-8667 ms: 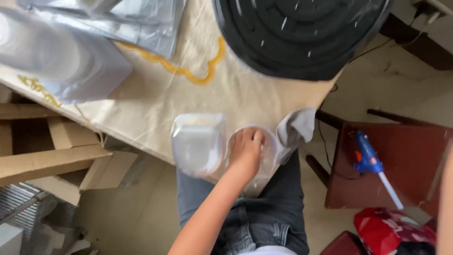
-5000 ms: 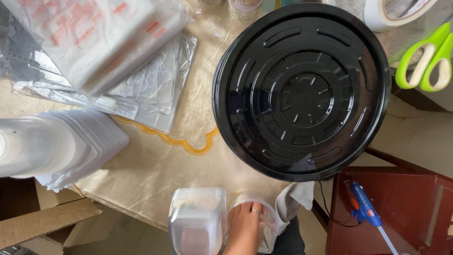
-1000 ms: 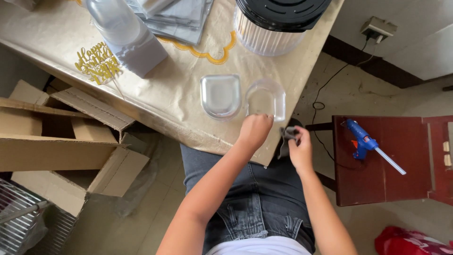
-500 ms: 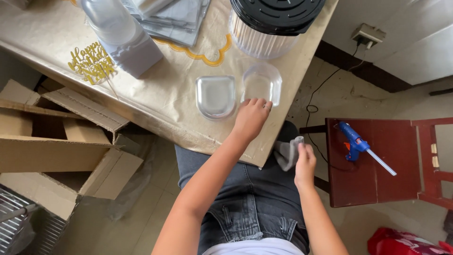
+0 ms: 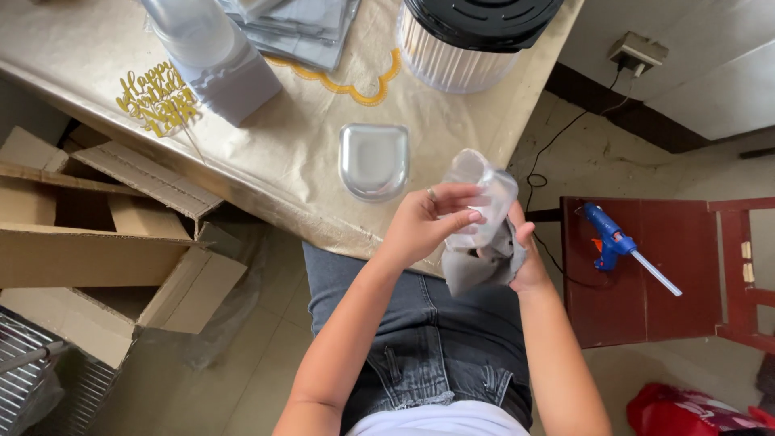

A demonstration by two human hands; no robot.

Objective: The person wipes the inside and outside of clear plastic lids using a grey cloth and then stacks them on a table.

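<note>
1. The left hand (image 5: 432, 222) is closed around a small clear plastic container (image 5: 482, 198), fingers curled over its near side and thumb along its lower edge, and holds it up in the air just off the table's near edge.
2. The right hand (image 5: 525, 262) grips a crumpled grey cloth (image 5: 478, 262), bunched against the underside of the clear container; the thumb points up beside the container, and the cloth hides the other fingers.
3. Both hands meet above the person's lap, over dark grey denim jeans (image 5: 420, 323).
4. Just left of the hands, a second clear, rounded-square plastic container (image 5: 374, 160) lies flat on the table (image 5: 266, 145), which is covered with a shiny beige cloth with a scalloped yellow trim line.
5. Further back stands a large round tub with ribbed white walls and a black lid (image 5: 476, 32).
6. At the back left lies a wrapped stack of clear plastic containers (image 5: 211, 48), with flat silvery plastic bags (image 5: 303, 28) beside it.
7. A gold glittery cake topper (image 5: 155, 97) lies near the table's left edge.
8. Open brown cardboard boxes (image 5: 105, 242) sit on the floor to the left.
9. To the right, a blue glue gun (image 5: 617, 242) rests on a dark red wooden chair (image 5: 646, 274).
10. A red bag (image 5: 686, 412) lies on the floor at the lower right.
</note>
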